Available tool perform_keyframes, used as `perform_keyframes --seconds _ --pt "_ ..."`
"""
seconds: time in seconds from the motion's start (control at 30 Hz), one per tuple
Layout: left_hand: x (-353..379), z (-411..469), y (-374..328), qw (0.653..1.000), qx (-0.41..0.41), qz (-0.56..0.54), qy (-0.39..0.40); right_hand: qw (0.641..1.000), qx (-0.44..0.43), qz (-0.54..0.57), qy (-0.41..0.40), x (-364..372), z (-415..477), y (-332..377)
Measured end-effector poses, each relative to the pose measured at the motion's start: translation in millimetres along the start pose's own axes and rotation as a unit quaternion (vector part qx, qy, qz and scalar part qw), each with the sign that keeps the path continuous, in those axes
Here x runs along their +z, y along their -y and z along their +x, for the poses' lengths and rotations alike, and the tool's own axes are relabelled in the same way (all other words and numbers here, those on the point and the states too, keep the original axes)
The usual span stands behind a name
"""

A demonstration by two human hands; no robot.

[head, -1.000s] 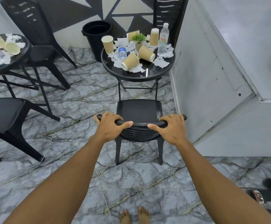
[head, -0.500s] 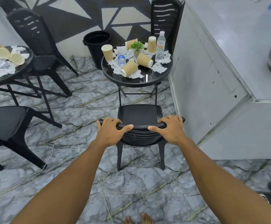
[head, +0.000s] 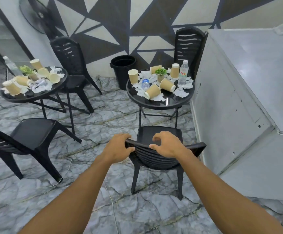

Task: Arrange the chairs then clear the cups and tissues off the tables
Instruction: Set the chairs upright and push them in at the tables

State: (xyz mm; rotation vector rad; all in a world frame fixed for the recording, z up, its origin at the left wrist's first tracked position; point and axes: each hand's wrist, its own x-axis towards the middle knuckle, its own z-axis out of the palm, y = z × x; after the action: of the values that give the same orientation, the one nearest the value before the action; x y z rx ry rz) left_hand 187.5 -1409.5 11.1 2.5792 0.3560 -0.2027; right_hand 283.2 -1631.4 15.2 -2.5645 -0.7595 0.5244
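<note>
The left hand (head: 118,147) grips the left end of the top rail of a black plastic chair (head: 156,159), fingers over the top and thumb on the near side; the right hand (head: 167,144) sits near the rail's middle with fingers arched and thumb tip at the rail, and I cannot tell whether it really clamps it; the hands are close but apart. The chair stands on the grey marbled floor (head: 103,119), its seat facing a round black glass-topped table (head: 159,103), beside a grey counter wall (head: 221,107). On that table lie brown paper cups (head: 167,84), some upright and some tipped, among crumpled white tissues (head: 181,92), with a clear plastic water bottle (head: 183,73) and a small green potted plant (head: 161,72); a black bin (head: 123,70) stands behind it; a second round black table (head: 36,97) at the left carries more cups and tissues.
</note>
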Motion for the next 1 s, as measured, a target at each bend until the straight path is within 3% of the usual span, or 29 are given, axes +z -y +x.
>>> perform_keyframes --seconds 0.17,0.57,1.0 --pt "-38.9 -4.6 44.1 0.999 -0.048 0.011 0.003 0.997 -0.048 -0.041 0.039 5.8 37.9 66.4" --pt "-125.1 37.6 197.4 0.990 -0.124 0.044 0.041 0.981 -0.036 -0.143 0.129 46.6 164.8 196.9" --pt "-211.5 147.8 276.2 0.988 -0.103 0.057 0.097 0.976 -0.028 -0.155 0.153 52.5 292.0 291.9"
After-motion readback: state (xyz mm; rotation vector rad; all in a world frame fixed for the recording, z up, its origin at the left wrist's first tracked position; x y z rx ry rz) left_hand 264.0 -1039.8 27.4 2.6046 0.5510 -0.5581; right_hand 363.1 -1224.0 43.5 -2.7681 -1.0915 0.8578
